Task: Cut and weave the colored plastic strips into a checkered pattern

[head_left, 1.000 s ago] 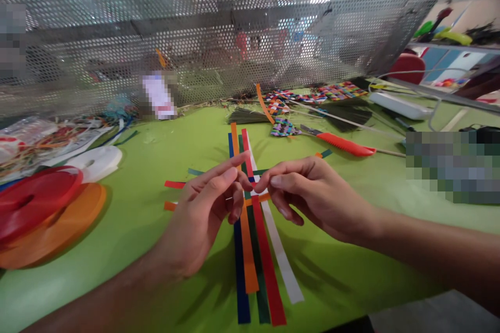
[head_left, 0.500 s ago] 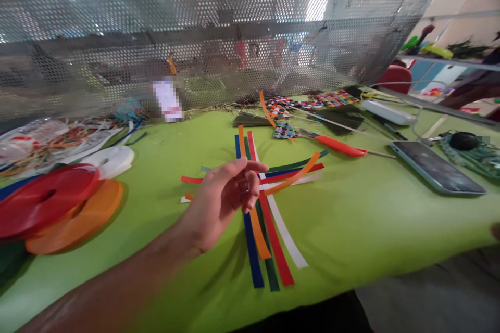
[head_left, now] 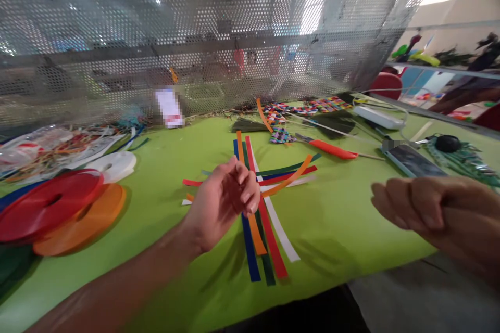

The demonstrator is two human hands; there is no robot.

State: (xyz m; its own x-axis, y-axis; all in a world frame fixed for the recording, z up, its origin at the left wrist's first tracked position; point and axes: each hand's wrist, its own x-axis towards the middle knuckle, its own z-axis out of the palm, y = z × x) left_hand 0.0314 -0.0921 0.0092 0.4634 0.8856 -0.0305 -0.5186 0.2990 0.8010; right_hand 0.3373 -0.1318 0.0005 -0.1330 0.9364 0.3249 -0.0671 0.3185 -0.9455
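Several long coloured strips [head_left: 269, 239] (blue, orange, green, red, white) lie side by side on the green table [head_left: 344, 223], pointing away from me. Shorter strips [head_left: 289, 174] cross them, their right ends lifted a little. My left hand [head_left: 226, 200] hovers over the crossing with its fingers curled inward; its fingertips sit at the strips and hide the crossing, so I cannot tell whether they pinch anything. My right hand [head_left: 414, 205] hangs in the air at the right, above the table's front edge, loosely fisted with nothing visible in it.
Red [head_left: 47, 203], orange [head_left: 86, 223] and white [head_left: 115, 164] tape reels lie at the left. An orange-handled knife [head_left: 334, 149], small woven pieces [head_left: 283, 135] and a phone [head_left: 414, 162] lie beyond the strips. A perforated metal panel [head_left: 195, 36] closes the back.
My right hand let go of the strips, went out of view to the right, and now shows again in a loose fist. My left hand's fingers curled in over the crossing.
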